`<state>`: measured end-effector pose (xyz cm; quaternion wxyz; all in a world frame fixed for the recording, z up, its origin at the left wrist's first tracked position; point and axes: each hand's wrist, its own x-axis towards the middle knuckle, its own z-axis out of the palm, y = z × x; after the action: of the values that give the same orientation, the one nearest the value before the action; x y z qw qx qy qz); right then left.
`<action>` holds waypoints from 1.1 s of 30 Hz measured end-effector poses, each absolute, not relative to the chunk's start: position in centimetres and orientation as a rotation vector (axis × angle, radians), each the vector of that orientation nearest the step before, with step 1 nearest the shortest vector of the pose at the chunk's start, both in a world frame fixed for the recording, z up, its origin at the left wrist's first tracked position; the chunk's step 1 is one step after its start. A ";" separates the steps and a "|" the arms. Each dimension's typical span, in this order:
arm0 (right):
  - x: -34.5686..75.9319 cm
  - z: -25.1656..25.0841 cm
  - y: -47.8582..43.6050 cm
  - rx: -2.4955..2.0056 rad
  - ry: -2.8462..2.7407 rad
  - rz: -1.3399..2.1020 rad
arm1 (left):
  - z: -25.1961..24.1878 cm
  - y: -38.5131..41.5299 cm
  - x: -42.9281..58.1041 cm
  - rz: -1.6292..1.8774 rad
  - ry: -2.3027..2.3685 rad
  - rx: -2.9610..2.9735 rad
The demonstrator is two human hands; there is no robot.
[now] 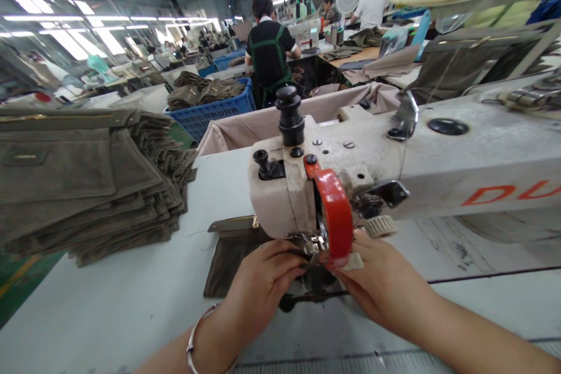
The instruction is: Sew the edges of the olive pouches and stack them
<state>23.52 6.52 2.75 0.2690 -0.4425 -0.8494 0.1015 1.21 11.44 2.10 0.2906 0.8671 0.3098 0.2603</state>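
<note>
Flat olive-brown fabric piece with a zipper strip [225, 260]: lies on the white tabletop [131, 315], visible long axis roughly nine-to-three, extending toward ten o'clock from the left hand [256, 274], the nearer, whose fingertips pinch it at eight o'clock from the shiny metal presser foot [312, 243]. Beyond the curved red guard [336, 216], the right hand [381, 274] lies at four o'clock; fingertips partly hidden, grip indeterminable.

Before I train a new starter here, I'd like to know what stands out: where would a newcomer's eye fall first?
Probably on the curved red piece at the front of the white sewing machine, near the picture's centre. Just below, the left hand touches dark fabric, while the right hand's fingers are partly hidden. Next comes the thick stack of dark fabric pieces at left.
</note>
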 end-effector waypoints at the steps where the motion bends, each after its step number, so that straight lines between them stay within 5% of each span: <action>1: 23.5 2.8 6.5 -1.193 -2.292 0.269 | 2.1 11.4 1.2 0.689 0.827 2.312; 13: 23.0 1.8 6.4 -1.247 -2.371 0.104 | 2.0 11.6 1.2 0.689 0.795 2.359; 33: 24.4 2.7 6.3 -1.178 -2.089 0.538 | 2.1 11.3 1.0 0.683 0.793 2.359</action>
<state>24.37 6.27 2.69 0.3352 -0.4514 -0.8009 0.2060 0.97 11.27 2.11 0.2769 0.8783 0.2955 0.2544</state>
